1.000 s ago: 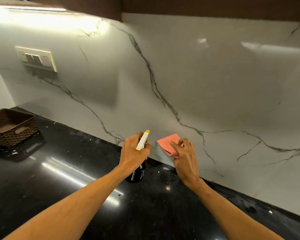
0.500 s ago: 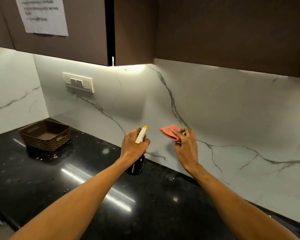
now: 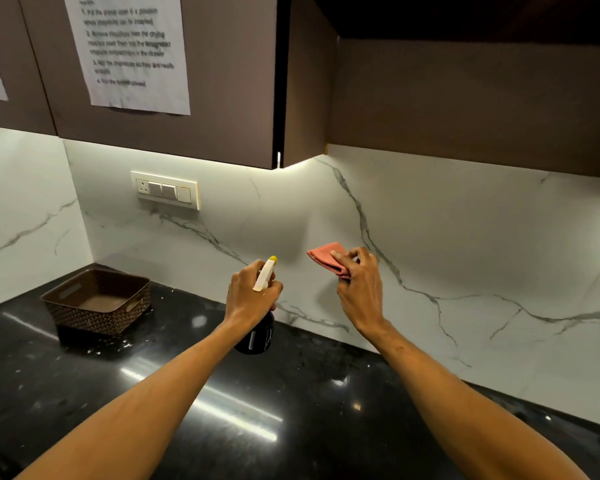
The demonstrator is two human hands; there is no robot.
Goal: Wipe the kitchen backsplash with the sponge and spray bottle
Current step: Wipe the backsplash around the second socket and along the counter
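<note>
A: Grip status, quick?

B: Left hand (image 3: 253, 296) is wrapped round the neck of the spray bottle (image 3: 257, 336), nozzle aimed at 12 o'clock toward the backsplash (image 3: 465, 237). Bottle base is low over the counter (image 3: 187, 410); can't tell if it touches. Right hand (image 3: 359, 289) pinches the pink sponge (image 3: 321, 255), fingers curled over it, at approx 3 o'clock of the nozzle. Sponge is at the wall or just off it; contact not clear.

A: What could go wrong?

B: Biggest one imo is the switch plate (image 3: 167, 190), 11 o'clock from the bottle. If spray drifts that way, or a wet stroke crosses it, liquid gets into the socket. Better to keep the aim at 12 to 1.

A: Anything else?

B: Wall looks glossy, so too much spray would prob run down & pool at the counter seam. Sponge is held by one edge only; a hard stroke could fold it or drag it out of the fingers. Basket (image 3: 97, 303) at 9 o'clock sits well apart, low risk. Paper sheet (image 3: 129, 53) on the cabinet (image 3: 222, 133), higher at 11, could catch overspray.
</note>
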